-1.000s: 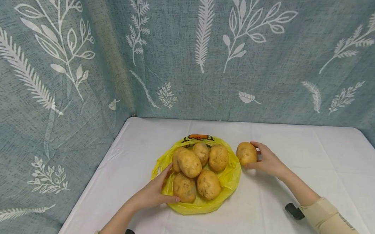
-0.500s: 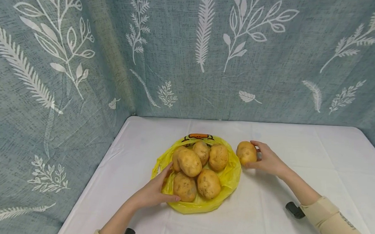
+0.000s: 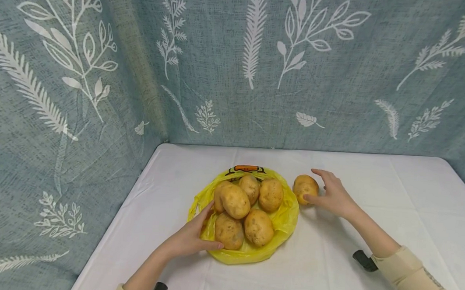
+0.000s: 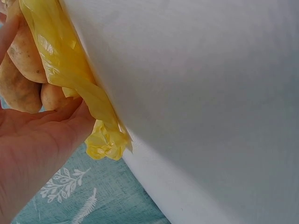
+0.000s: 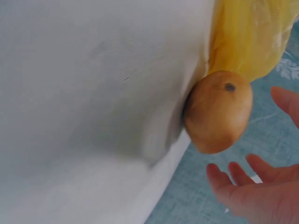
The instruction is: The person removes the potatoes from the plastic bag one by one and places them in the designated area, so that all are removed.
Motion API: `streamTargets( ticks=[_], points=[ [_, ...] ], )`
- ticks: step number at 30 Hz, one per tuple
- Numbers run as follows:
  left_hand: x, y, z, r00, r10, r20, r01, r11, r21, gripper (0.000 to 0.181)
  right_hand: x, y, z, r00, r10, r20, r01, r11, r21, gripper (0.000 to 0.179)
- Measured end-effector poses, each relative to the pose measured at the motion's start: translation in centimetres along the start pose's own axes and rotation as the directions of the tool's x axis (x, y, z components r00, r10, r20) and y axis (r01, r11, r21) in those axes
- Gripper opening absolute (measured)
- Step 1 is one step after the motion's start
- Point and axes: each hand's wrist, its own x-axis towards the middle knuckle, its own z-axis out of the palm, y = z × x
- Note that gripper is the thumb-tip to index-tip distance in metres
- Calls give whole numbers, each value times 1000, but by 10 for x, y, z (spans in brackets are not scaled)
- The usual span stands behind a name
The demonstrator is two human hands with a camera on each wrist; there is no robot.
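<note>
A yellow plastic bag [image 3: 287,220] lies spread wide on the table with several potatoes [image 3: 235,201] in it. My left hand [image 3: 186,241] rests at its left side, fingers and thumb spread beside the potatoes. In the left wrist view, the bag's edge [image 4: 70,60] drapes over the fingers of that hand [image 4: 42,144]. Just right of the bag, a single potato [image 3: 305,187] sits on the table. Beside it is my right hand [image 3: 334,198], fingers spread and the thumb overlapping the potato in the head view. The right wrist view shows a gap between the fingers and this potato [image 5: 218,112].
White cloth [image 3: 403,193] covers the table. Blue-green curtains [image 3: 220,74] with white leaf prints hang behind it and along its left side. Black wrist devices [image 3: 365,260] sit by both forearms.
My right hand has let go of the single potato: its fingers have spread away from it. That potato has stayed in place beside the bag. The left hand has not moved.
</note>
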Motion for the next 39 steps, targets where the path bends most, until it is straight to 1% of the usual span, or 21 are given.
streamTargets(
  ticks=[3,6,11,17,23,25,29,33,39],
  points=[
    [0,0,0,1000,5,2,-5,1000,1,116,1,-5,1,999,-31,-28,31,999,19,74],
    [0,-1,0,1000,11,3,-11,1000,3,116,1,-12,3,998,-54,-40,55,998,33,71],
    [0,-2,0,1000,15,6,-15,1000,5,115,2,-22,8,997,-65,-37,67,996,53,69],
    [0,-1,0,1000,16,8,-16,1000,4,115,5,-34,18,997,-78,-18,79,993,85,70],
    [-1,-1,0,1000,16,9,-16,1000,0,115,9,-43,30,990,-139,-2,138,988,65,69],
    [-1,-1,0,1000,14,8,-14,1000,-3,115,10,-46,33,988,-153,5,152,985,77,69],
    [0,-1,0,1000,12,4,-12,1000,-5,115,14,-52,40,987,-161,23,158,981,111,69],
    [0,-1,0,1000,14,1,-14,1000,-7,115,15,-61,47,986,-159,44,153,982,114,71],
    [0,-3,0,1000,13,-2,-13,1000,-2,115,17,-76,59,975,-204,84,195,975,110,74]
  ],
)
